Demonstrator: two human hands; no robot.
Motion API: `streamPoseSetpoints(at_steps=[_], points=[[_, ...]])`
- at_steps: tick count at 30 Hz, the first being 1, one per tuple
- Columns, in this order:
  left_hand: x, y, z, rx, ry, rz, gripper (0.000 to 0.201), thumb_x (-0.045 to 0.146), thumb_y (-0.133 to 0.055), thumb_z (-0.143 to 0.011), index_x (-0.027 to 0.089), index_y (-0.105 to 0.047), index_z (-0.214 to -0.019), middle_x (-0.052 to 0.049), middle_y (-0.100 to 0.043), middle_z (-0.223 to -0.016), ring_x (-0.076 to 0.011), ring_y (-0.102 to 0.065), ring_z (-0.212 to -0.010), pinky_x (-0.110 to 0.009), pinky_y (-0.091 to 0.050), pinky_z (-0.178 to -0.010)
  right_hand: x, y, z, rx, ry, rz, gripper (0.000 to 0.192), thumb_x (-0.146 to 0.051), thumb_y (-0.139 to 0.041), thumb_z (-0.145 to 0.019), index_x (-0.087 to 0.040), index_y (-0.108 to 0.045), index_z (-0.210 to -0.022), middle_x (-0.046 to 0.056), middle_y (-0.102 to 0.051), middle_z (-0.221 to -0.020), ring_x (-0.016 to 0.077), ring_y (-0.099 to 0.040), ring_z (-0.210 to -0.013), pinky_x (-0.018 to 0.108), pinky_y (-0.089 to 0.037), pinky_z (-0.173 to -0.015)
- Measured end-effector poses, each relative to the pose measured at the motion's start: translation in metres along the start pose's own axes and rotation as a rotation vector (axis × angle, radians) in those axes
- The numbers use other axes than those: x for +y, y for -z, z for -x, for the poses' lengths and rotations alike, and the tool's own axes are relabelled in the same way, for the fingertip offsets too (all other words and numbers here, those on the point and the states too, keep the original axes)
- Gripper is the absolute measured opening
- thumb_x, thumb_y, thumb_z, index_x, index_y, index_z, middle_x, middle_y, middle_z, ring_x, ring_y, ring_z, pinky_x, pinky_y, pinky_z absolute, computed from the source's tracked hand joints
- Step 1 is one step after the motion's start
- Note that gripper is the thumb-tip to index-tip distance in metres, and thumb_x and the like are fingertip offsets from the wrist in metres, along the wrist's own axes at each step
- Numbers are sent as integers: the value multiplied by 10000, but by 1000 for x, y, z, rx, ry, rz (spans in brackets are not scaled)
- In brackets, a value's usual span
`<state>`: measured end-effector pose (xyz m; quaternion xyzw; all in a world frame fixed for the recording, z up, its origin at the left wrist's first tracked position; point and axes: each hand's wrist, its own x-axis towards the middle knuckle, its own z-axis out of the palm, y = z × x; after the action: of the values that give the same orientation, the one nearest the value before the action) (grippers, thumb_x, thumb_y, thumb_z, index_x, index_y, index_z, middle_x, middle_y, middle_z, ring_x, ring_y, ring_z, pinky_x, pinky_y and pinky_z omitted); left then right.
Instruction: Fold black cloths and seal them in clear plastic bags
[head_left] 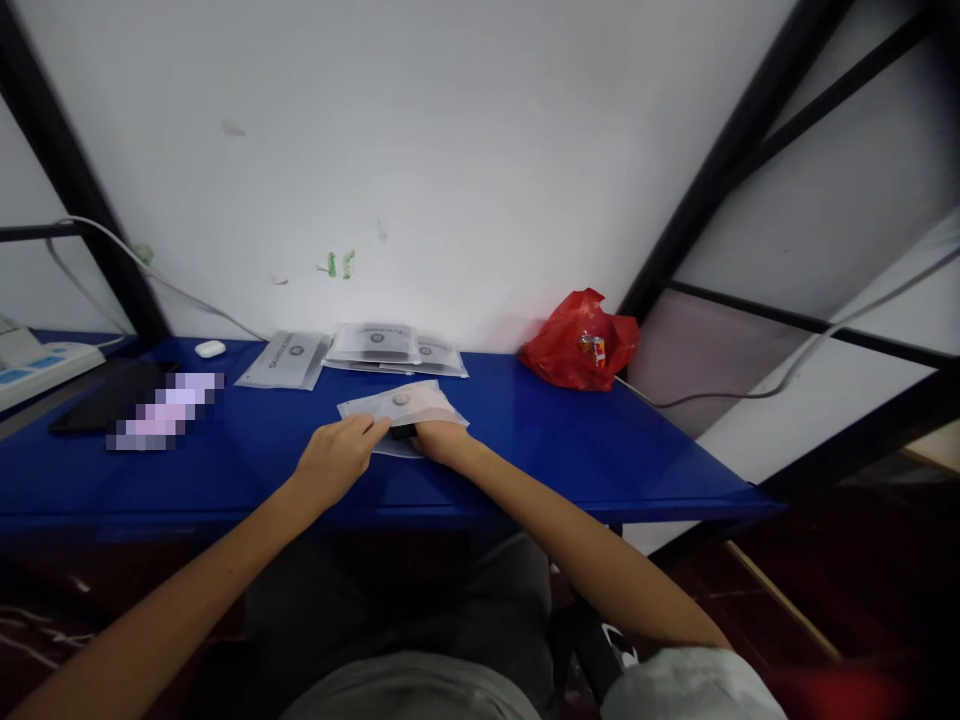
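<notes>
A frosted plastic zip bag [386, 405] with a round grey logo lies over the front part of the blue table, its mouth towards me. My left hand [337, 455] pinches the bag's near edge between thumb and fingers. Inside the mouth is my right hand [441, 435], its fingers showing only hazily through the film. A small black object [403, 431] sits at the opening against the right hand's thumb side, apparently held by it. Most of that object is hidden, so its kind is unclear.
Along the wall lie a flat printed bag [285, 360] and a small stack of similar bags [373, 343]. A red plastic bag [581, 345] stands at the back right. Leftward are a white earbud case [210, 349], a dark tablet [97, 400], a pixelated phone-like item [165, 412] and a power strip [49, 370].
</notes>
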<state>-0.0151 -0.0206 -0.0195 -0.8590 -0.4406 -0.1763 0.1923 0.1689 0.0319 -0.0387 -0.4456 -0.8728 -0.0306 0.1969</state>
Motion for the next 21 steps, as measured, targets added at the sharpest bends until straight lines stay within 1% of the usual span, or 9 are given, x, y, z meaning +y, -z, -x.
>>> streamPoseSetpoints(at_steps=[2,4,7,10,12,15,17,19,21], points=[[-1,-1,0,8,40,37,310,80,-391,-865,207,-597,-1059,-41,-610,-766,-166,-588,-726,-231,-375,-514,-5,9,5,-88,46,-21,394,-141,-581,-769,-138,-573,-1164,110,-624,-1185,230,-568,-1106,358,-452,-956],[-2,-2,0,16,59,56,314,85,-382,-870,204,-595,-1068,-42,-607,-763,-163,-586,-723,-225,-369,-501,-12,16,9,-137,91,-28,419,-108,-549,-774,-134,-558,-1192,119,-621,-1190,221,-571,-1105,360,-455,-952],[-3,0,-1,11,55,40,324,83,-379,-869,207,-595,-1077,-34,-605,-744,-157,-584,-709,-218,-369,-499,-21,20,13,-66,127,59,452,-34,-448,-813,-127,-512,-1251,137,-579,-1252,219,-543,-1151,399,-415,-1001],[-4,1,0,-4,52,22,315,82,-385,-867,198,-604,-1060,-38,-606,-748,-166,-590,-710,-225,-372,-495,-26,20,16,-3,114,197,443,-21,-378,-856,-108,-483,-1277,172,-549,-1279,248,-515,-1186,449,-378,-1031],[-4,2,0,-11,61,38,307,82,-389,-867,193,-606,-1053,-42,-605,-752,-169,-595,-718,-225,-379,-502,-28,23,21,-6,116,244,442,-27,-380,-862,-103,-466,-1289,187,-546,-1270,267,-522,-1172,448,-406,-1001],[-5,1,1,-20,76,75,307,82,-397,-867,200,-597,-1067,-40,-603,-761,-165,-599,-735,-219,-396,-530,-33,30,34,-4,195,248,433,-44,-391,-870,-110,-447,-1295,181,-555,-1235,262,-534,-1137,415,-444,-948],[-5,0,2,-30,81,79,306,86,-397,-869,204,-593,-1073,-39,-604,-769,-160,-597,-733,-217,-404,-542,-37,35,44,-26,236,267,360,-48,-408,-872,-111,-509,-1211,157,-600,-1121,244,-566,-1048,381,-463,-897],[-6,-1,2,-31,72,69,311,91,-391,-870,202,-588,-1084,-35,-603,-762,-152,-591,-716,-213,-407,-545,-39,37,52,-76,228,318,243,-57,-428,-873,-118,-583,-1049,122,-624,-955,221,-592,-912,345,-479,-809],[-7,-2,2,-24,37,63,322,84,-386,-864,200,-586,-1089,-31,-601,-758,-145,-585,-707,-208,-411,-549,-39,36,56,-117,203,357,168,-94,-445,-883,-136,-604,-921,96,-616,-850,203,-591,-818,319,-476,-737]])
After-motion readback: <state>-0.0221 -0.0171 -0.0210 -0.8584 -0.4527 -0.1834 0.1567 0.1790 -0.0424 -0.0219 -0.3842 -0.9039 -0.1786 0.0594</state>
